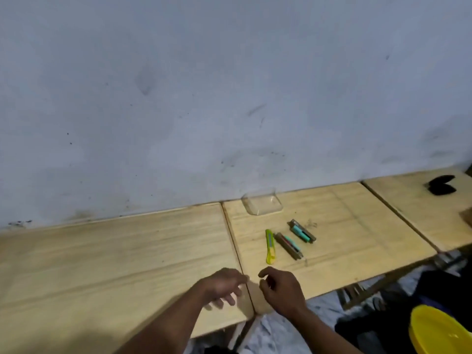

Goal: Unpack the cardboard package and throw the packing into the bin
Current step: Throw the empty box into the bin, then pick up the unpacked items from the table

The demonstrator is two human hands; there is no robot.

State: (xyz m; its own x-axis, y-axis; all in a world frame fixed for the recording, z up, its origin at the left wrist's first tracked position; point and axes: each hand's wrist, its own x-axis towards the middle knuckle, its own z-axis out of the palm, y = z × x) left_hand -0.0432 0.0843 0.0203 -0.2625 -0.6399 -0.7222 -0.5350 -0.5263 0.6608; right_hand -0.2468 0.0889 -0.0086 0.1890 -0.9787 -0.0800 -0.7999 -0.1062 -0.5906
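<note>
My left hand point(224, 286) and my right hand point(279, 287) hover close together over the front edge of the wooden table point(115, 256), near the seam between two boards. Both hold nothing, with fingers loosely curled and apart. A yellow-green box cutter point(270, 246) lies beyond my right hand. Beside it lie two small grey-and-teal items point(290, 246) point(303, 231). A clear plastic tray point(262, 204) rests by the wall. A yellow bin point(439, 330) stands on the floor at the lower right. No cardboard package is in view.
A grey-blue wall point(204, 98) rises behind the table. A dark object point(440, 188) lies on the far right board. Dark and pale clutter point(383, 297) sits on the floor under the table's right side.
</note>
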